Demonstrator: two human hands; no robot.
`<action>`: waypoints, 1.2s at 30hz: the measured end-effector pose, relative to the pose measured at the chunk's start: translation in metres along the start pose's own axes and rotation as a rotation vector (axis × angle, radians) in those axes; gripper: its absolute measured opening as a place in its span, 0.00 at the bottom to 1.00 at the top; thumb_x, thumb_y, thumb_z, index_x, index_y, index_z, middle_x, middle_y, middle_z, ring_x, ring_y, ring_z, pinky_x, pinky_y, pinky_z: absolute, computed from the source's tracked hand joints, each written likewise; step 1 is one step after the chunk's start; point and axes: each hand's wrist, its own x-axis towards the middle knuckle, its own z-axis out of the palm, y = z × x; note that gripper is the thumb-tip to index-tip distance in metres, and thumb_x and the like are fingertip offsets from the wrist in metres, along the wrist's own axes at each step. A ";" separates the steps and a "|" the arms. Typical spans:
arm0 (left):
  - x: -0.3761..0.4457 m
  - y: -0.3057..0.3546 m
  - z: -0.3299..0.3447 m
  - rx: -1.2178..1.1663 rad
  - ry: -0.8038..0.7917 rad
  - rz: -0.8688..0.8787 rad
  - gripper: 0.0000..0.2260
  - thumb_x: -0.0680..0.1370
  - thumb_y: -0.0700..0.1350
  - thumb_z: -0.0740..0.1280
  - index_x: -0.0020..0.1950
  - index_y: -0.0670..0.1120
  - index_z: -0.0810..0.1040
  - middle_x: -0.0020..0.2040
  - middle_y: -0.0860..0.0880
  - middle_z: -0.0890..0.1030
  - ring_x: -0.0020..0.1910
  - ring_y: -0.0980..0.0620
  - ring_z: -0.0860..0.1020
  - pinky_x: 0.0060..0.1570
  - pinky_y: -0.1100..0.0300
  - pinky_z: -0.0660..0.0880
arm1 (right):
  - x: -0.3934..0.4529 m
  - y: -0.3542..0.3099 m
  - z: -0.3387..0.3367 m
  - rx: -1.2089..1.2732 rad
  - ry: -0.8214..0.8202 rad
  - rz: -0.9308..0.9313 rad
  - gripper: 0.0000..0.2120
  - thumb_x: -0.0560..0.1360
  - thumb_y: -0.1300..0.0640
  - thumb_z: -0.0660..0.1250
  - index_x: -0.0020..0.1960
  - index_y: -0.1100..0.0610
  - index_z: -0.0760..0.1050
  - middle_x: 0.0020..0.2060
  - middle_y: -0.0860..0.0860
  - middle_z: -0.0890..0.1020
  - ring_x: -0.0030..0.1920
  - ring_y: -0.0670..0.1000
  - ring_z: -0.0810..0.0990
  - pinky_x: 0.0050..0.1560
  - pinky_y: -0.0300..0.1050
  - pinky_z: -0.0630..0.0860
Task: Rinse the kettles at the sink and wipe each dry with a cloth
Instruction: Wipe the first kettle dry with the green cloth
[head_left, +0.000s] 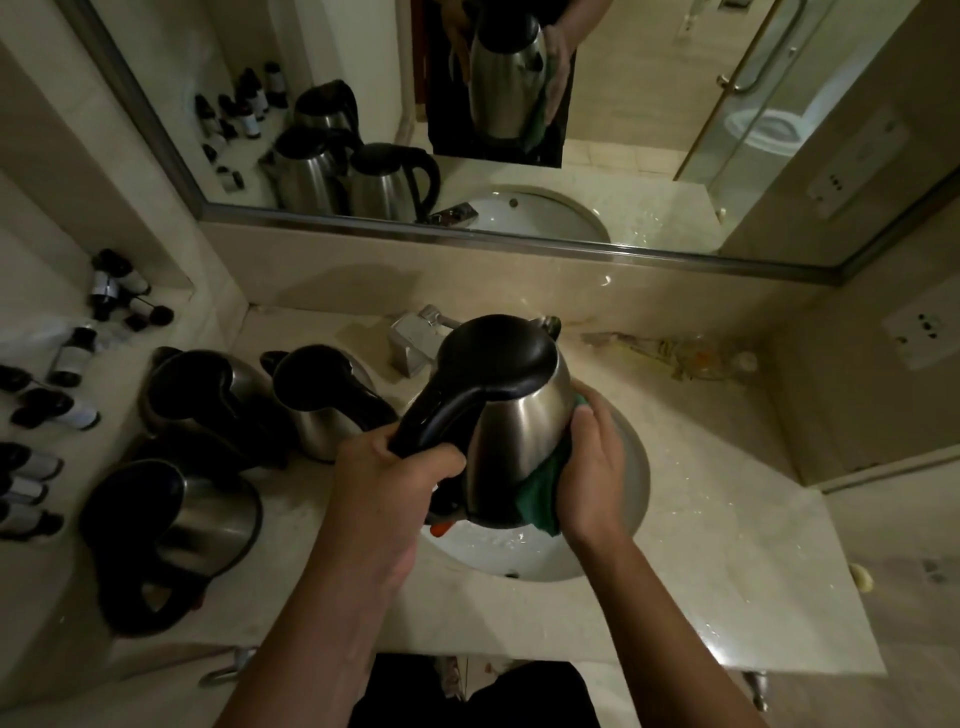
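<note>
So you've got a steel kettle (511, 415) held up over the sink (524, 556), tilted a bit with its black lid toward the camera and its spout pointing at the back wall. Your left hand (387, 478) is wrapped tight around the black handle (441, 415), fingers curled under it and thumb across the top. Your right hand (589, 467) is pressing a green cloth (540, 493) flat against the right side of the kettle body, fingers mostly straight and lying along the steel, with the cloth bunched between palm and metal and a corner hanging down near the base. There's a small orange bit (440, 529) showing at the bottom of the kettle by the handle; can't tell what it is.

The chrome tap (415, 338) sits just behind the kettle. On the surface (727, 545) to your left stand three more kettles: one near the front edge (176, 530), one further back on the left (208, 395), and one just beside the sink (322, 400). Past those, on the far left, there's a bunch of small dark bottles (47, 410) with pale labels, some standing, some lying down.

The surface right of the sink looks wet, with droplets. The mirror (623, 104) above shows you holding the kettle and cloth.
</note>
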 end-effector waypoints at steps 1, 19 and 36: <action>-0.001 0.002 0.001 0.000 -0.003 0.000 0.24 0.72 0.29 0.68 0.20 0.51 0.75 0.22 0.55 0.71 0.24 0.61 0.73 0.26 0.68 0.71 | -0.001 -0.009 0.002 -0.032 -0.008 -0.040 0.23 0.81 0.45 0.52 0.74 0.45 0.71 0.64 0.43 0.79 0.64 0.44 0.77 0.68 0.51 0.75; -0.006 0.004 -0.005 0.008 -0.052 -0.038 0.23 0.73 0.29 0.67 0.21 0.51 0.77 0.22 0.55 0.73 0.26 0.60 0.75 0.35 0.59 0.70 | -0.013 -0.021 0.007 -0.089 -0.014 -0.215 0.23 0.83 0.49 0.53 0.77 0.46 0.67 0.71 0.43 0.75 0.71 0.44 0.73 0.72 0.49 0.72; 0.020 0.043 -0.028 -0.017 -0.188 0.030 0.19 0.55 0.41 0.73 0.32 0.31 0.67 0.33 0.41 0.67 0.36 0.42 0.69 0.44 0.46 0.66 | 0.092 -0.110 -0.033 0.349 -0.620 0.128 0.27 0.80 0.40 0.64 0.60 0.64 0.84 0.57 0.64 0.84 0.60 0.62 0.84 0.72 0.55 0.74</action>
